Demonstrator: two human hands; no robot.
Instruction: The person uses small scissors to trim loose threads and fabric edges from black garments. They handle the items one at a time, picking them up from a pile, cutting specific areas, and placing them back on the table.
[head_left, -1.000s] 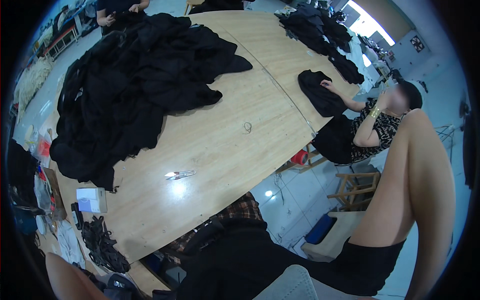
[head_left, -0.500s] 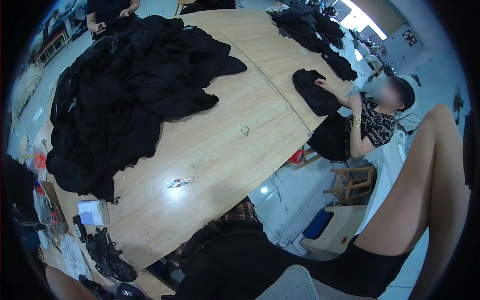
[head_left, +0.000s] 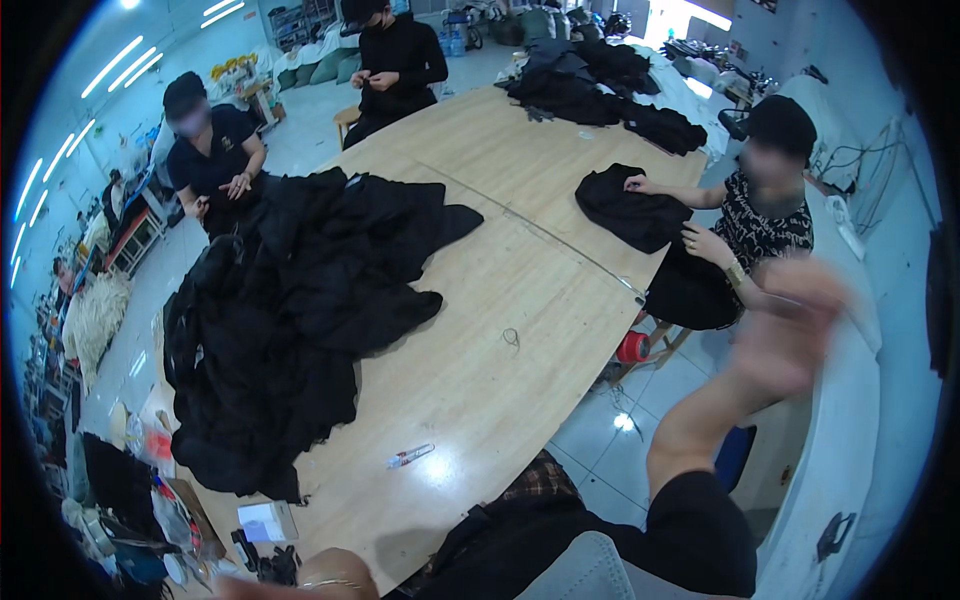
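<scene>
My right hand [head_left: 790,325] is raised at the right, smeared by motion, and its fingers cannot be made out. It overlaps the view of a co-worker's forearm. My left hand [head_left: 245,588] shows only in part at the lower edge, beside a wrist with a thin bracelet; its fingers are hidden. Nearest to it are a white and lilac box [head_left: 267,522] and a bundle of black straps [head_left: 280,567]. Small thread snips [head_left: 410,456] lie on the pale wooden table [head_left: 470,400]. A large heap of black garments [head_left: 290,320] covers the table's left part.
A co-worker [head_left: 770,205] sits at the right, handling a black garment [head_left: 635,210]. Two more people [head_left: 215,150] are beyond the table. Dark cloth [head_left: 580,80] is piled at the far end. A loose thread loop [head_left: 511,337] lies mid-table; a red object [head_left: 632,347] is below its edge.
The view has tilted up, bringing the far people and room into sight. My right arm has swung so its blurred hand shows; my left wrist has come in at the lower edge.
</scene>
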